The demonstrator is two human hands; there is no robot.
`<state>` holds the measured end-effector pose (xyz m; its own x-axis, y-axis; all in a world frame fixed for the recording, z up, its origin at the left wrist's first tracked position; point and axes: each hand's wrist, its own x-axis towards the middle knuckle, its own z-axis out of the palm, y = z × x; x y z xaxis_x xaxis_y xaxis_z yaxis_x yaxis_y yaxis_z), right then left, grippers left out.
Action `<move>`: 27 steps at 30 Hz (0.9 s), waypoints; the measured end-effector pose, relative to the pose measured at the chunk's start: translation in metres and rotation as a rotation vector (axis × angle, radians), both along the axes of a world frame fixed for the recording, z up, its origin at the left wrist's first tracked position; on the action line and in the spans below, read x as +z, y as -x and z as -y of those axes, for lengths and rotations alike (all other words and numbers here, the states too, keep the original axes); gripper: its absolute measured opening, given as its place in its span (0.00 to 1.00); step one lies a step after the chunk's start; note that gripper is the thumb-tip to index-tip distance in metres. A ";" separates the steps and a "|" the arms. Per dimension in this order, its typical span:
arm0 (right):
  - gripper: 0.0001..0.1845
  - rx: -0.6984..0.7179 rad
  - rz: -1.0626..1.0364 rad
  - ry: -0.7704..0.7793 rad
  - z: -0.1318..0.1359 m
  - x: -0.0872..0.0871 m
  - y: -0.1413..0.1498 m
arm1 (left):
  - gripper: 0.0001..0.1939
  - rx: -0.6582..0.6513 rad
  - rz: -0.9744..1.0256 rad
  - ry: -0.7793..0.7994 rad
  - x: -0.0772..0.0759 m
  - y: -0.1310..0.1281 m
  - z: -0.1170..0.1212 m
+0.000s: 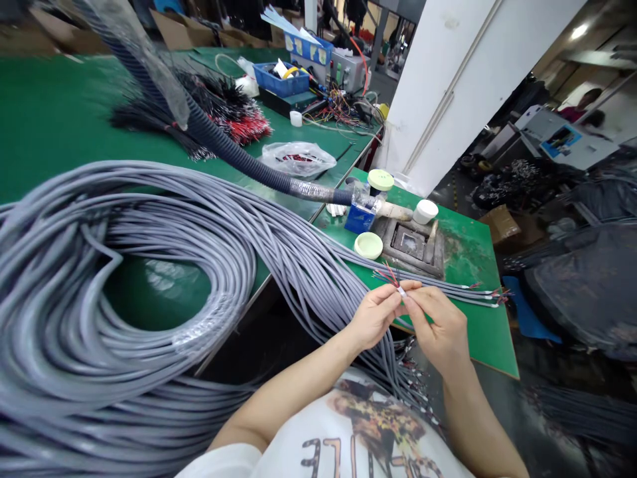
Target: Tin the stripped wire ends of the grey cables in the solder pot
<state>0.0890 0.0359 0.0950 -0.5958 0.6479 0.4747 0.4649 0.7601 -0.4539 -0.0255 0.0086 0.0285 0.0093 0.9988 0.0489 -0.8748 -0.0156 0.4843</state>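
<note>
My left hand (pixel 377 315) and my right hand (pixel 435 325) meet above a green mat (pixel 478 325), both pinching the stripped end of a grey multicore cable (pixel 401 291). Thin red wires fan out from that end. Several more grey cables (pixel 438 285) lie on the mat with their stripped ends to the right. Behind them, a large loose coil of grey cable (pixel 124 279) spreads over the bench to my left. Between my fingertips, the exact grip on the cable is partly hidden.
Behind my hands stands a metal solder pot (pixel 411 244) with a pale green lid (pixel 368 245) and white cup (pixel 425 212) nearby. A black corrugated hose (pixel 223 143) crosses the green bench. Farther back are black-and-red wire bundles (pixel 223 113) and a blue bin (pixel 281 79).
</note>
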 end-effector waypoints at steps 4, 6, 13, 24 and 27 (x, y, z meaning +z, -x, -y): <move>0.04 -0.057 0.078 -0.146 -0.005 0.010 -0.005 | 0.18 -0.014 0.002 -0.011 -0.007 -0.005 -0.004; 0.07 -0.077 0.082 -0.202 -0.007 0.018 -0.005 | 0.17 0.002 -0.012 0.007 -0.011 -0.009 -0.006; 0.11 -0.095 0.262 -0.402 -0.018 0.035 0.007 | 0.24 0.053 -0.273 -0.053 -0.014 -0.019 -0.008; 0.10 -0.186 -0.337 -0.160 -0.014 0.058 0.010 | 0.21 -0.011 -0.377 -0.046 -0.014 -0.020 0.006; 0.06 -0.106 -0.174 -0.189 -0.016 0.062 0.001 | 0.19 0.022 -0.313 0.000 -0.016 -0.019 0.008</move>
<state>0.0876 0.0523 0.1571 -0.4284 0.5922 0.6825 0.4738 0.7903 -0.3884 -0.0069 0.0009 0.0122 0.0021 0.9989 0.0468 -0.6825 -0.0328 0.7301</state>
